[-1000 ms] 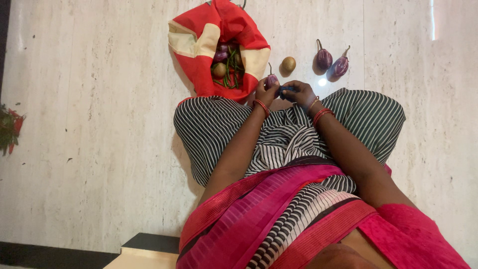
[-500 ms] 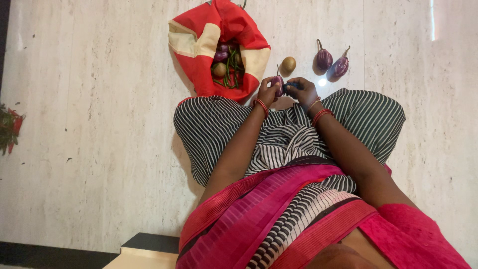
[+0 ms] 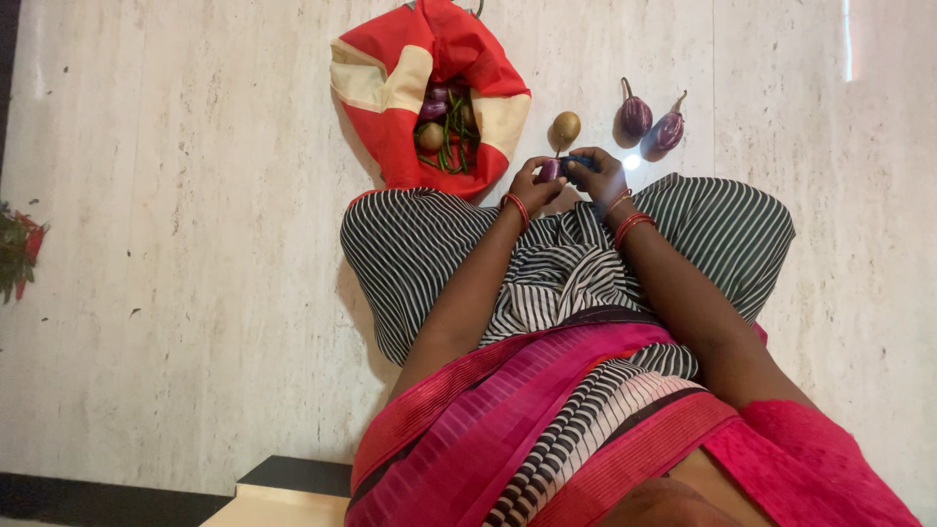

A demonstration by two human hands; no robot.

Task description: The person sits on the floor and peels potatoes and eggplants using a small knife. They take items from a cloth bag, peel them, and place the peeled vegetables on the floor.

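Broadly, pale marble-look floor (image 3: pixel 195 293) filled most of the view, w/ a person seated on it, lap covered in black-and-white striped cloth (image 3: pixel 429 244) and a pink drape nearer the camera. Beyond the knees lay an open red-and-cream cloth bag (image 3: pixel 390 78), holding small purple aubergines, a brownish round veg and long green beans. At far left edge sat a heap of red and green chillies (image 3: pixel 18 252), well apart from the rest. Right of the bag, 2 small purple aubergines (image 3: pixel 652 119) w/ curved stalks lay side by side on the floor; a small round brownish-green vegetable (image 3: pixel 565 126) sat btwn them and the bag, just beyond the hands. Left hand (image 3: pixel 532 185), red bangles at wrist, was clasped round a small purple aubergine (image 3: pixel 549 170), held just above the lap edge, near the floor. Right hand (image 3: pixel 600 179), also bangled, was closed round a small dark blue item (image 3: pixel 578 162) pressed up against that aubergine; what the item was couldn't be made out. Both hands were touching at the fingertips.
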